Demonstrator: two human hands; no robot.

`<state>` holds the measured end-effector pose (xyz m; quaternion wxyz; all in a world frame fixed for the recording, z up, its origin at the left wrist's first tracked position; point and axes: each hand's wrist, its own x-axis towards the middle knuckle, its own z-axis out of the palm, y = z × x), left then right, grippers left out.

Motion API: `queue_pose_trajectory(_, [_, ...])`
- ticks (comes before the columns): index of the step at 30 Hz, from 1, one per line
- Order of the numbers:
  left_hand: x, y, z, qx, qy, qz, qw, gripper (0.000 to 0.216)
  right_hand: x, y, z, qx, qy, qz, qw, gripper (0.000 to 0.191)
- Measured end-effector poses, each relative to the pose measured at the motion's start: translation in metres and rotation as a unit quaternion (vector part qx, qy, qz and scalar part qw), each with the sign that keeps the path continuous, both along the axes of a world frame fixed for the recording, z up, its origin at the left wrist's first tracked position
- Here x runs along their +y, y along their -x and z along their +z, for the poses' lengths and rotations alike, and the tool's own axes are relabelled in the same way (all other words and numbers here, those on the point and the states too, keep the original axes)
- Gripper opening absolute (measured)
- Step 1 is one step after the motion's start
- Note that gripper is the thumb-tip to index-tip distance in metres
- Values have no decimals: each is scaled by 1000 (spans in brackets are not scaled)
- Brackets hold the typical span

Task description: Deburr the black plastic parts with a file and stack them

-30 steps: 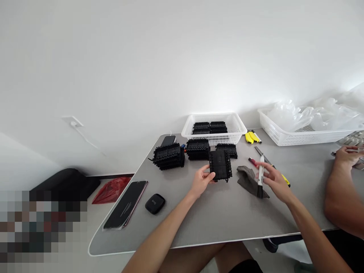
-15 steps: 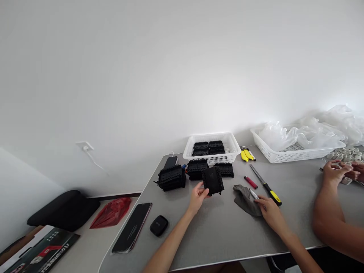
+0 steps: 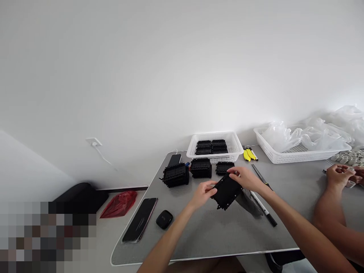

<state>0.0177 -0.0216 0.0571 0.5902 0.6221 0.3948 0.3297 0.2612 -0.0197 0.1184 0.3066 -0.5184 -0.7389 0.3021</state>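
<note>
A flat black plastic part (image 3: 226,192) with toothed edges is held tilted above the table between both hands. My left hand (image 3: 202,195) grips its left edge, thumb on the face. At its upper right edge, the fingers of my right hand (image 3: 245,178) are closed on it. Below my right wrist lie a grey cloth (image 3: 248,203) and a white marker with a black end (image 3: 264,208). A file (image 3: 259,173) is partly covered by my right forearm. Behind the held part sit more black parts, in a left stack (image 3: 175,175), a middle stack (image 3: 200,168) and a low pile (image 3: 224,167).
A white basket (image 3: 240,154) holds several black parts; another basket (image 3: 307,156) holds plastic bags. Yellow-handled tools (image 3: 249,154) lie between them. A phone (image 3: 140,220) and a black case (image 3: 164,219) are on the left. A co-worker's hands (image 3: 339,176) handle small pale pieces at right.
My right hand has left the marker, which now lies beside the cloth, and has moved up and left onto the black part. The part has turned and shifted right.
</note>
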Motion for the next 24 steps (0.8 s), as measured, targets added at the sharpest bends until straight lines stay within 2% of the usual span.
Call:
queue_pose_trajectory(5, [14,-5,27,-3,0,84,996,39,17,-4,-19,99,160,18,982,21])
queue_pose_trajectory(7, [27,-7,41,-3,-14,126,992,38,29,-7,-20,141,173,22,975,29])
queue_pose_trajectory(9, [48,-9,59,-26,-31,178,983,42,51,-10,-12,187,135,-1,973,34])
queue_pose_trajectory(12, [97,-14,94,-31,-36,214,976,45,99,-11,11,256,82,-51,962,31])
queue_pose_trajectory(15, [161,-23,132,53,-86,244,964,33,160,-7,31,268,94,-85,955,28])
queue_pose_trajectory(17, [203,-30,148,112,-102,280,948,32,200,-3,34,257,104,-110,954,26])
queue_pose_trajectory(18, [221,-34,149,126,-98,292,943,34,217,-1,31,247,112,-125,954,23])
queue_pose_trajectory(20, [251,-40,139,166,-79,314,931,36,245,1,18,217,142,-155,953,16])
queue_pose_trajectory(22, [271,-46,113,210,-48,320,923,35,264,1,-3,177,185,-180,950,21])
queue_pose_trajectory(24, [284,-52,80,251,-14,309,917,31,275,0,-27,136,231,-199,943,35])
